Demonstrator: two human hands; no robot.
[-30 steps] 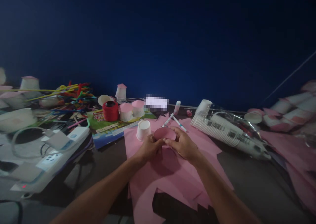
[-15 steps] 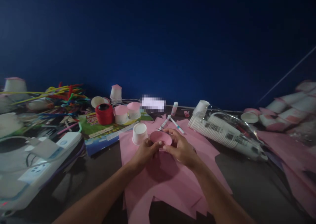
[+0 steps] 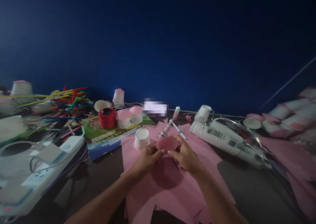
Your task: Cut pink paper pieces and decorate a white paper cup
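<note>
A round pink paper piece [image 3: 168,143] is held between both hands above pink paper sheets [image 3: 140,197]. My left hand [image 3: 149,156] pinches its left edge with the thumb in front. On its right side, my right hand [image 3: 184,153] grips it with thumb and fingers. An upside-down white paper cup [image 3: 142,139] stands just left of my left hand. Two white pens [image 3: 178,129] lie beyond the hands, and a dark thin object, too blurred to name, shows behind the pink piece.
Left are a white power strip [image 3: 44,173], a red roll [image 3: 107,118], pink-topped cups [image 3: 123,119] and colourful pipe cleaners [image 3: 71,97]. A bagged stack of cups [image 3: 217,138] lies right, before piled cups [image 3: 293,118]. A glue stick [image 3: 176,113] stands behind.
The view has shifted, so the scene sits slightly lower and further right. The pink piece is tilted differently and looks darker, still held in both hands.
</note>
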